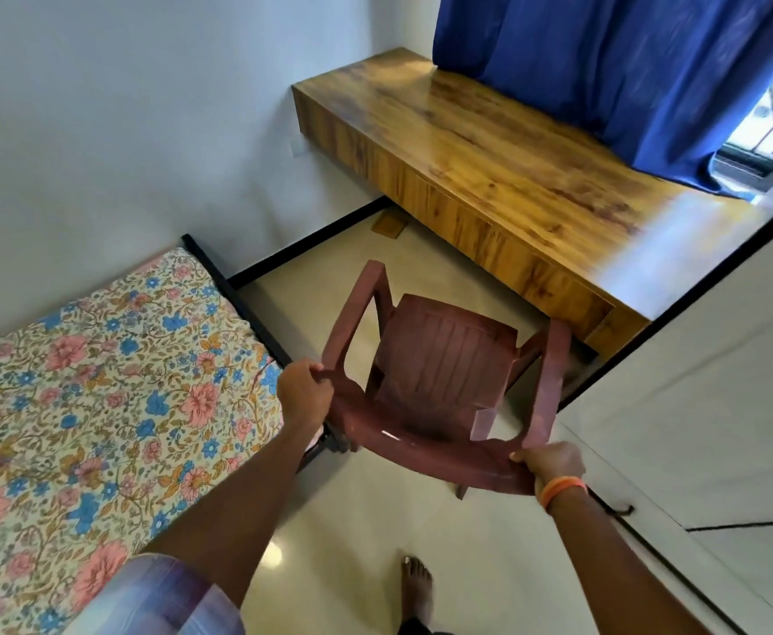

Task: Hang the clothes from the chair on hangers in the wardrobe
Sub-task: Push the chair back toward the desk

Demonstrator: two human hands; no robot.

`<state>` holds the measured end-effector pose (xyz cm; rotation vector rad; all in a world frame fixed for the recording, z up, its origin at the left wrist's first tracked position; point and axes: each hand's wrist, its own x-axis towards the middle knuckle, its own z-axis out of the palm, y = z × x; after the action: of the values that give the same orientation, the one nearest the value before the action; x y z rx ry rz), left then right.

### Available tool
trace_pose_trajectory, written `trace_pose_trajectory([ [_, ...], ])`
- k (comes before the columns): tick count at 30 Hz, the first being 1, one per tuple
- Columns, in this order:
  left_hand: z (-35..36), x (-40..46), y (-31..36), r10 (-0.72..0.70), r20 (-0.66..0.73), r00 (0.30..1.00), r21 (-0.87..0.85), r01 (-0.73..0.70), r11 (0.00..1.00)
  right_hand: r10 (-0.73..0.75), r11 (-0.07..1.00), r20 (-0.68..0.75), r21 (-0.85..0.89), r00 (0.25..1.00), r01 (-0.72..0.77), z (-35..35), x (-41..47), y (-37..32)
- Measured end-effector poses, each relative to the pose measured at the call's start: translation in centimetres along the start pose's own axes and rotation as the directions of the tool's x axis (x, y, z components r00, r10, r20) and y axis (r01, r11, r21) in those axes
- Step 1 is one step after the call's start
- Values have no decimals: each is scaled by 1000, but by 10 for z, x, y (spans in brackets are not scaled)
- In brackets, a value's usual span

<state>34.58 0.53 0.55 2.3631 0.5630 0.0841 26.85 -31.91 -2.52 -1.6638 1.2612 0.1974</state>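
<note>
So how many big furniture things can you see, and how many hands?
Chair: 1
Bed: 1
Wooden desk: 1
Hands: 2, the left hand and the right hand, both gripping the chair's back
Total: 5

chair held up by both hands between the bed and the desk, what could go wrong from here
1. The chair is gripped only at the top of its back by the left hand and right hand; if it swings, its legs could hit the desk or the wardrobe door.
2. A bare foot is close under it; a slipped grip could drop the chair on it.
3. The bed leaves little room on the left.
</note>
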Motion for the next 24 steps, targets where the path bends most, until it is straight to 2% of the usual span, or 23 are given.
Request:
trace_pose_trajectory([
  [4, -8, 55, 4, -38, -14, 999, -91, 36, 995, 67, 991, -5, 117, 998, -66, 50, 12, -7],
  [6, -9, 79, 4, -155, -35, 987, -202, 145, 969, 79, 987, -38, 140, 996, -73, 72, 18, -11],
  [8, -11, 107, 12, -299, -44, 953, -343, 266, 901, 70, 986, -73, 155, 995, -58, 94, 10, -28],
  [11, -13, 141, 20, -519, 30, 854, -540, 451, 711, 52, 993, -111, 112, 992, -40, 121, 11, -43],
  [14, -12, 193, 14, -514, 113, 850, -557, 483, 676, 52, 994, -146, 99, 988, -38, 157, 15, -58],
  [17, -4, 261, -8, -493, 163, 855, -514, 500, 697, 57, 995, -177, 94, 983, -41, 195, 2, -88],
  [20, -40, 300, -1, -452, 215, 865, -436, 500, 748, 71, 989, -200, 142, 977, -43, 236, -36, -121],
  [24, -72, 358, 7, -437, 211, 874, -446, 484, 753, 80, 985, -226, 165, 971, -43, 302, -61, -147],
])
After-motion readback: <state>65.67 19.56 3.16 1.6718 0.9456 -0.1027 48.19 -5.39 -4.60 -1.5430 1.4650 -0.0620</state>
